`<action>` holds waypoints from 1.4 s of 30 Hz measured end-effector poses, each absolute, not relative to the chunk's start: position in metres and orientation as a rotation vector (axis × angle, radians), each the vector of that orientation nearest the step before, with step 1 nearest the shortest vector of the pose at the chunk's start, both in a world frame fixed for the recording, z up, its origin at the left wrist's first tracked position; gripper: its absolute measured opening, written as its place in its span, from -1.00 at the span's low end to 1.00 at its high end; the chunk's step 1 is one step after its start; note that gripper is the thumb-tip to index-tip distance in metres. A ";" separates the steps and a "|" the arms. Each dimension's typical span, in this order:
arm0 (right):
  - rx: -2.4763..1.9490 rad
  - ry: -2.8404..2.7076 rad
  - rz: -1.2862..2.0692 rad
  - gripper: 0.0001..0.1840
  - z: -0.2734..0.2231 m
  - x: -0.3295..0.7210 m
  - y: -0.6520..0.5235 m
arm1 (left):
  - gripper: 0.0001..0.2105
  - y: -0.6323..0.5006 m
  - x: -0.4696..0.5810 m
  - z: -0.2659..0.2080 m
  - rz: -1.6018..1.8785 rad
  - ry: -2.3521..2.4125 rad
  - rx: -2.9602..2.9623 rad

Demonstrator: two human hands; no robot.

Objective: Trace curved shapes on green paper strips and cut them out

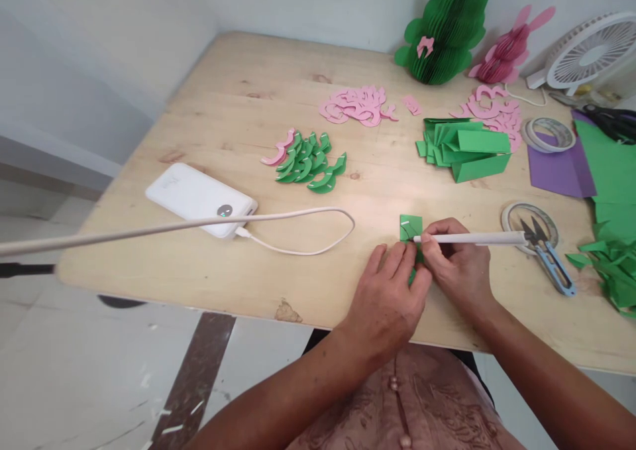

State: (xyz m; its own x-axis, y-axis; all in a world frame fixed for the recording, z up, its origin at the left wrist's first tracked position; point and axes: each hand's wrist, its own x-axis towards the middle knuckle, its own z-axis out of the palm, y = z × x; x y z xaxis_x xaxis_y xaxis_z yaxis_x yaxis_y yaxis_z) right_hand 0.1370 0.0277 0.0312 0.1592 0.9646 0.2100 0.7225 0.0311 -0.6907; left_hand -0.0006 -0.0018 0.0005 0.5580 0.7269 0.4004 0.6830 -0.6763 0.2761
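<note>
My left hand (390, 297) lies flat near the table's front edge, its fingertips pressing on a small piece of green paper (411, 225). The paper's upper part shows beyond the fingers and carries a dark curved line and a small white mark. Closed around a white pen (477, 238), my right hand (460, 261) rests just to the right. The pen's tip touches or nearly touches the paper. Both hands cover the paper's lower part. Blue thread snips (551, 261) and a tape roll (509, 215) lie right of the pen.
Cut green pieces (305, 162), pink cutouts (358, 105) and folded green paper (464, 145) lie farther back. A white power bank (199, 198) with a cable (298, 217) is at left. Honeycomb paper figures (447, 32) and a fan (591, 52) stand at the back right.
</note>
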 end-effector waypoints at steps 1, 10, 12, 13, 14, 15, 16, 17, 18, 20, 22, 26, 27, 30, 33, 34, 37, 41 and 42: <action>-1.746 -1.611 0.451 -0.88 0.031 0.137 0.028 | -0.77 -0.002 -0.001 0.001 0.751 1.220 2.695; -1.725 -1.532 0.500 -0.89 0.030 0.138 0.028 | -0.80 -0.002 -0.001 0.000 0.733 1.220 2.713; -1.735 -1.518 0.496 -0.88 0.030 0.138 0.029 | -0.79 -0.002 -0.001 0.000 0.732 1.220 2.711; -1.740 -1.511 0.494 -0.88 0.030 0.138 0.029 | -0.79 -0.002 -0.001 0.000 0.731 1.221 2.707; -1.746 -1.503 0.493 -0.87 0.030 0.138 0.029 | -0.79 -0.002 -0.001 0.000 0.729 1.221 2.704; -1.750 -1.495 0.494 -0.88 0.029 0.139 0.029 | -0.79 -0.002 -0.001 0.000 0.729 1.222 2.701; -1.753 -1.483 0.498 -0.88 0.029 0.139 0.028 | -0.79 -0.002 -0.001 0.000 0.728 1.222 2.699; -1.755 -1.468 0.502 -0.88 0.028 0.139 0.028 | -0.79 -0.002 -0.001 -0.001 0.729 1.221 2.697; -1.752 -1.453 0.510 -0.89 0.027 0.140 0.028 | -0.79 -0.002 -0.001 -0.001 0.731 1.218 2.696; -1.736 -1.421 0.526 -0.89 0.024 0.141 0.027 | -0.80 -0.002 -0.001 -0.001 0.737 1.215 2.696; -1.711 -1.390 0.546 -0.89 0.022 0.143 0.027 | -0.81 -0.002 -0.001 0.000 0.735 1.211 2.704; -1.644 -1.352 0.584 -0.85 0.017 0.145 0.027 | -0.83 -0.001 -0.001 0.000 0.738 1.210 2.729; -1.624 -1.357 0.598 -0.84 0.017 0.145 0.027 | -0.82 -0.001 -0.001 0.000 0.740 1.210 2.734; -1.564 -1.408 0.652 -0.81 0.016 0.145 0.027 | -0.80 -0.001 -0.001 0.000 0.753 1.212 2.736; -1.565 -1.486 0.649 -0.77 0.017 0.144 0.025 | -0.80 -0.001 0.000 0.000 0.760 1.217 2.731; -1.576 -1.512 0.627 -0.77 0.017 0.144 0.024 | -0.80 -0.001 0.000 0.000 0.757 1.214 2.731; -1.581 -1.584 0.556 -0.78 0.016 0.143 0.022 | -0.82 -0.001 0.001 0.001 0.749 1.204 2.728; -1.563 -1.688 0.518 -0.76 0.014 0.146 0.021 | -0.82 -0.001 0.001 0.002 0.740 1.202 2.728; -1.561 -1.715 0.518 -0.76 0.015 0.147 0.021 | -0.82 -0.001 0.001 0.002 0.737 1.199 2.731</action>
State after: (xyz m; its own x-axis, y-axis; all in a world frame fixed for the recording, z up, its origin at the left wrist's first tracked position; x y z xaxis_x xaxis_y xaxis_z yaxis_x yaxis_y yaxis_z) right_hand 0.1470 0.0212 0.0150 0.0218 0.9671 0.2533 0.6649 0.1752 -0.7261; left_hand 0.0010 -0.0014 0.0018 0.5807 0.7095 0.3992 0.6765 -0.6934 0.2481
